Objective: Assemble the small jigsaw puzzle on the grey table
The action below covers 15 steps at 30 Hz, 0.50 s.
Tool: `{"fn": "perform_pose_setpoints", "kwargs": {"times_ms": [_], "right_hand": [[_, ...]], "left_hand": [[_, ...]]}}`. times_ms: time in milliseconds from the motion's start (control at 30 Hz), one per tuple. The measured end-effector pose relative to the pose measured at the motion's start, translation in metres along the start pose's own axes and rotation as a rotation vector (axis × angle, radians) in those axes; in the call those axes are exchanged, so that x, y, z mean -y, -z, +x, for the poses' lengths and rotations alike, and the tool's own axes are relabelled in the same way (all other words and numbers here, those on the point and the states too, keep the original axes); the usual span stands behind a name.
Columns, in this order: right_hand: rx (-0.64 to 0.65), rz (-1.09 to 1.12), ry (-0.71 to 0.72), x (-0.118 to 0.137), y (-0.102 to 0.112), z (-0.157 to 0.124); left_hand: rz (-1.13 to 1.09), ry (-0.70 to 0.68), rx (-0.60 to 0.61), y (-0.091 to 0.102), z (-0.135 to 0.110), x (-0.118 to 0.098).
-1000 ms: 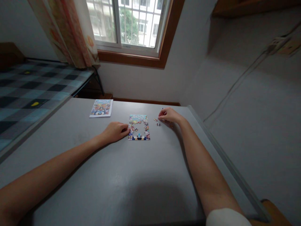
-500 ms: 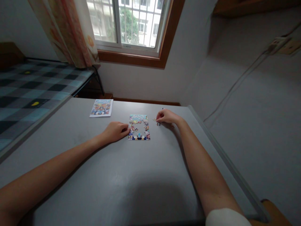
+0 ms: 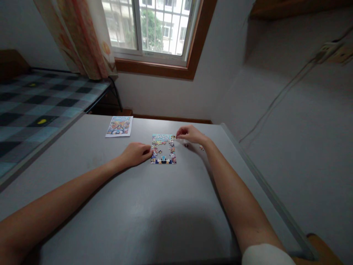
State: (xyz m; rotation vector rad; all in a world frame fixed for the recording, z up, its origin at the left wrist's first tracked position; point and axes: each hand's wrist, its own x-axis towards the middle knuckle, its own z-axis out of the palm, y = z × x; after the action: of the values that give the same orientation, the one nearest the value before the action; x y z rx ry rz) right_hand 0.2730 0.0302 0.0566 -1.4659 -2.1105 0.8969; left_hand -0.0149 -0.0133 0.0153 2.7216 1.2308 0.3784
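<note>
A partly assembled jigsaw puzzle (image 3: 163, 138) lies on the grey table (image 3: 132, 206). Its border is joined and the grey surface shows through the middle, where a loose cluster of pieces sits. My left hand (image 3: 135, 154) rests on the table with curled fingers, thumb and forefinger against the puzzle's left edge. Just off the upper right corner, my right hand (image 3: 190, 134) pinches a small puzzle piece (image 3: 173, 137) between thumb and fingertips. Beneath and beside that hand lie a few loose pieces (image 3: 186, 145), with another loose piece (image 3: 202, 147) close to the wrist.
At the back left of the table is a printed picture sheet (image 3: 119, 126). A bed with a checked cover (image 3: 49, 95) stands to the left. Behind are a curtain (image 3: 85, 40) and a barred window (image 3: 154, 29). A cable (image 3: 275, 99) runs down the right wall.
My right hand has moved left from the loose pieces to the puzzle's upper right corner, carrying a piece. My left hand has stayed put.
</note>
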Motion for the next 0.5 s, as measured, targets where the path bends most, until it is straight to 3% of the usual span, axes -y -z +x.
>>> {"fn": "perform_pose_setpoints", "kwargs": {"times_ms": [300,500], "right_hand": [[0.022,-0.046,0.133,0.029,-0.056,0.010],[-0.015,-0.118,0.131,0.037,-0.068,0.009]], "left_hand": [[0.023,0.007,0.007,0.000,-0.001,0.000],[0.021,0.018,0.009,0.001,0.000,-0.002]]}}
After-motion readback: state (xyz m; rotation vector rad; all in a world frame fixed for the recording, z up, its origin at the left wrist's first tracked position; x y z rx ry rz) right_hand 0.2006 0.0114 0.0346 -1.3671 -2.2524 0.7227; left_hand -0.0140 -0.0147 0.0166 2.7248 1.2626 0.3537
